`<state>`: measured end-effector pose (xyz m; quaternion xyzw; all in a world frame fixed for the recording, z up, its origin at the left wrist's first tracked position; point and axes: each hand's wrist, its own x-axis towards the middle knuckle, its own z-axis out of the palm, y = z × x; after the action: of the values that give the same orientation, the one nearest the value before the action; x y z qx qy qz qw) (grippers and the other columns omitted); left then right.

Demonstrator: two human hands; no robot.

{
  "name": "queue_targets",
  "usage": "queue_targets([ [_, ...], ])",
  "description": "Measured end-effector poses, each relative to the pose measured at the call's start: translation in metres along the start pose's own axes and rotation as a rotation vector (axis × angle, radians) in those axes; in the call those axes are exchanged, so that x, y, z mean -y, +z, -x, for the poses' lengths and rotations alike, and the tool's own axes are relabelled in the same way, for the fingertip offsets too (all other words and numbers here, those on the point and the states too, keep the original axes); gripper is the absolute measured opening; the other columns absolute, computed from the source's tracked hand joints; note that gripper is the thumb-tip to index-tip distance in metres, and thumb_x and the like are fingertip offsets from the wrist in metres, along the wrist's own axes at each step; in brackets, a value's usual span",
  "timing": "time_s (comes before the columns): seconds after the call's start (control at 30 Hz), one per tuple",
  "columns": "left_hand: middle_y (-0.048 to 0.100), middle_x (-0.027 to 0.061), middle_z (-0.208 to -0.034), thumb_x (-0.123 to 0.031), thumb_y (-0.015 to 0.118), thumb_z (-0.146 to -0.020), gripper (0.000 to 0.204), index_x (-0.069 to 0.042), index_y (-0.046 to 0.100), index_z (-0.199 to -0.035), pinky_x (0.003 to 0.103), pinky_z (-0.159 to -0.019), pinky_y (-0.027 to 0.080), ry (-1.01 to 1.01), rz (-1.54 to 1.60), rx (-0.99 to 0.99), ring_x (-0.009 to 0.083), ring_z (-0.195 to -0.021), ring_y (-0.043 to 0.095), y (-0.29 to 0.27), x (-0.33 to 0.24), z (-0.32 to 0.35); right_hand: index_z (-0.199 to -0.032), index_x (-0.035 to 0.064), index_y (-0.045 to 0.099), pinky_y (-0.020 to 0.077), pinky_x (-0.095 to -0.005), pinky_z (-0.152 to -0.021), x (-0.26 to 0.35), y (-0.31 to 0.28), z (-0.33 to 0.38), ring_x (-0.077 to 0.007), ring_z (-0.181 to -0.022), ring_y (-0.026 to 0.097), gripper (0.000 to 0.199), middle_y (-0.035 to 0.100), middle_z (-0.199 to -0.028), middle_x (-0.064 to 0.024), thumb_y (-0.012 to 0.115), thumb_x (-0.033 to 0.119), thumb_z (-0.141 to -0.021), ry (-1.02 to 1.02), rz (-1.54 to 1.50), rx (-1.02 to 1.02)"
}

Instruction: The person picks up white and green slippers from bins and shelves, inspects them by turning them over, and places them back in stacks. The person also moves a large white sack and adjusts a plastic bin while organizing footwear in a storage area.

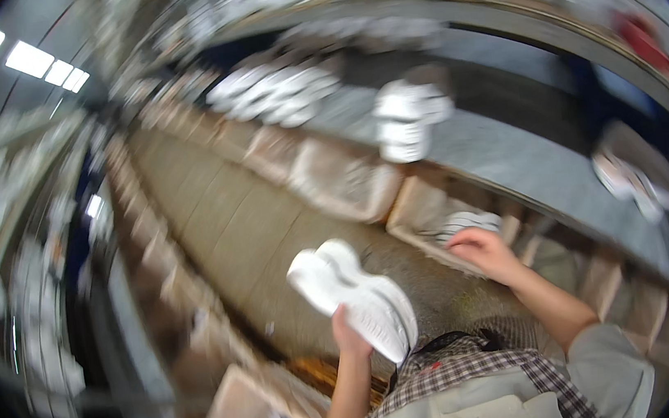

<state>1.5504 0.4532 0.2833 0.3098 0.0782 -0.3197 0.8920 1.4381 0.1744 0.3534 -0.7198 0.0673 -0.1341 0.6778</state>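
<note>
The left hand is closed around a pair of white sneakers, holding them soles-up over the floor in front of the body. The right hand reaches with curled fingers into a cardboard box beside the long grey surface, touching white shoes inside; whether it grips them is unclear.
</note>
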Motion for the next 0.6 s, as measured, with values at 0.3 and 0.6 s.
queue_targets([
  [0.3,0.046,0.0134,-0.132,-0.045,0.047,-0.081,0.066,-0.004,0.041,-0.132,0.044,-0.101,0.035,-0.499,-0.182,0.584,0.0318,-0.119,0.045,0.082,0.051,-0.062,-0.064,-0.0003,0.059,0.0450,-0.0266,-0.074,0.043,-0.003,0.134,-0.0133,-0.080,0.056,0.035,0.062,-0.083,-0.0069,0.056,0.020,-0.091,0.156,0.159,-0.481],
  [0.6,0.047,0.0118,-0.131,-0.046,0.049,-0.081,0.065,-0.006,0.042,-0.132,0.045,-0.099,0.037,-0.965,-0.265,0.771,0.0324,-0.119,0.046,0.157,0.178,-0.013,-0.105,0.0038,0.061,0.0440,-0.0243,-0.083,0.089,0.013,0.351,-0.0086,-0.094,0.055,0.019,0.061,-0.100,-0.0011,0.058,0.013,-0.090,-0.021,0.119,-1.255],
])
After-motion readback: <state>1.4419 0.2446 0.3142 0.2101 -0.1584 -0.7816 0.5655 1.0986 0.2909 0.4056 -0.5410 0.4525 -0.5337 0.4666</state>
